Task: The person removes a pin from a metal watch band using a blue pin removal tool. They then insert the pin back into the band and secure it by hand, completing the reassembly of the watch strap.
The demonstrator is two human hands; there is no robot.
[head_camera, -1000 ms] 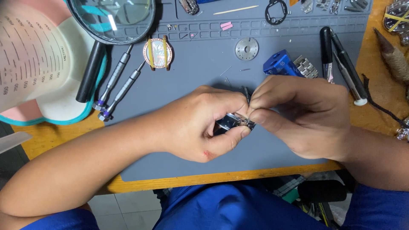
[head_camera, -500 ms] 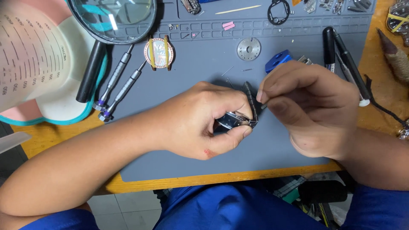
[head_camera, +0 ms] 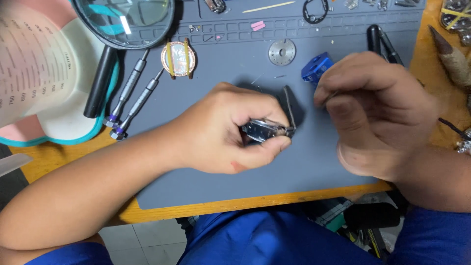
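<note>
Watch case point(head_camera: 265, 130), silver metal, pinched in my left hand point(head_camera: 230, 130) over the middle of the grey work mat point(head_camera: 235, 181); thumb below, fingers curled over the top, a firm closed grip. Dark strap end point(head_camera: 289, 105) stands up from the case beside the fingertips. Right hand point(head_camera: 378, 113) sits apart from the case, off to its right, fingers bunched shut around a thin metal tool point(head_camera: 329, 97); only a short bit of the shaft shows, so I cannot tell what kind of tool it is. Its tip is not touching the case.

Around the hands on the mat:
- blue block-shaped tool point(head_camera: 316, 67) just behind the right hand's knuckles
- round steel disc point(head_camera: 282, 52) further back, well clear
- round watch body with gold-coloured bars point(head_camera: 178, 59) to the left of the disc
- two slim screwdrivers with purple collars point(head_camera: 130, 103) lying side by side, tilted, near the mat's left edge
- magnifying glass with black handle point(head_camera: 122, 19) at the back left, its handle running down beside the screwdrivers

Wooden bench edge point(head_camera: 245, 203) shows in front of the mat.
</note>
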